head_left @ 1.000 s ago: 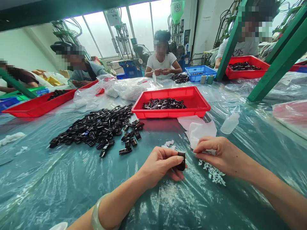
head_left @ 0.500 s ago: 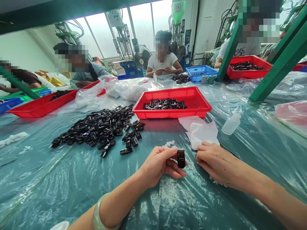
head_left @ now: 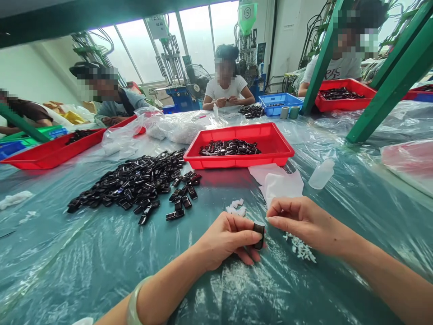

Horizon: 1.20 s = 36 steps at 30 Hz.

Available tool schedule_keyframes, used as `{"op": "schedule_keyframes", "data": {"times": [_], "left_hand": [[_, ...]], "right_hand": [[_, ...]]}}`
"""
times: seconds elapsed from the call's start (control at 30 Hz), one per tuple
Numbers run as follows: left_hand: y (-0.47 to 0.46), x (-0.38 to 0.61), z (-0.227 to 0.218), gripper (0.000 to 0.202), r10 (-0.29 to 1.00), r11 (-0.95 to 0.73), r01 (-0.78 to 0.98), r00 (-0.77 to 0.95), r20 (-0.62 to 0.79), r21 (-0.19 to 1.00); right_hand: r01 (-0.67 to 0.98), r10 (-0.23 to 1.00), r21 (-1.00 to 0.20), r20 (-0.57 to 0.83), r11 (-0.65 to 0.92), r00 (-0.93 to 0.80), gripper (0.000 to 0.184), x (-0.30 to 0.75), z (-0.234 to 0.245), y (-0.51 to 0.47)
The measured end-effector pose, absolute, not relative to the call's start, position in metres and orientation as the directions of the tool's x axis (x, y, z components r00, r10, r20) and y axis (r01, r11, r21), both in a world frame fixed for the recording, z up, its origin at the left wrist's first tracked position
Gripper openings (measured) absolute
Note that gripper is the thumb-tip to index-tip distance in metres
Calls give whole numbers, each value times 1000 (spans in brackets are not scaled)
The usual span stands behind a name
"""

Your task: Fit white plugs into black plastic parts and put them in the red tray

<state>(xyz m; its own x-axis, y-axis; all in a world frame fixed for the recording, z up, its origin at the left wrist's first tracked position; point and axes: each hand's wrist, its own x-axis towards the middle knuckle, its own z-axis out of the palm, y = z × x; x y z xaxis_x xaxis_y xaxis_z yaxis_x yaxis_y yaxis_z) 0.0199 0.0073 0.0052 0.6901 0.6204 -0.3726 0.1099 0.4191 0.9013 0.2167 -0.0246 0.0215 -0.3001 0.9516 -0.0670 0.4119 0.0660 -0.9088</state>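
Observation:
A small glossy black plastic part [head_left: 259, 229] is pinched between the thumb and fingers of my left hand [head_left: 225, 241], held upright just above the plastic-covered table. To its right, my right hand [head_left: 301, 223] has thumb and forefinger pressed together, with the fingertips close to the black part but apart from it. Whatever those fingertips hold is too small to make out. White sheets of paper or cloth [head_left: 284, 184] lie just beyond my right hand. Small white bits [head_left: 302, 249] are scattered beside its wrist, and crumpled white scraps [head_left: 236, 208] lie behind my left hand.
A large heap of black parts [head_left: 125, 183] spreads at the left. Beyond the hands stands a red tray [head_left: 237, 161] with more parts in it. A translucent bottle [head_left: 321, 174] stands tilted at the right. Green posts [head_left: 389, 81] rise from the table, and several co-workers sit around it.
My left hand has turned the black part, and its thumb now lies across it. My right hand has shifted left from the white sheets towards the part, uncovering the small white bits.

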Motion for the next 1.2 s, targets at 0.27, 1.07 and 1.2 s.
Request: {"op": "schedule_keyframes", "data": {"times": [0.27, 1.07, 1.2], "left_hand": [[5, 22, 6, 24, 574, 363, 195, 724, -384, 911], [1, 25, 11, 23, 673, 237, 207, 670, -314, 949], [1, 26, 10, 22, 688, 229, 201, 659, -304, 952]], "right_hand": [[123, 922, -982, -178, -143, -345, 14, 208, 17, -25], [-388, 833, -748, -404, -539, -377, 14, 202, -2, -23], [-421, 839, -733, -399, -534, -369, 14, 200, -3, -22]]}}
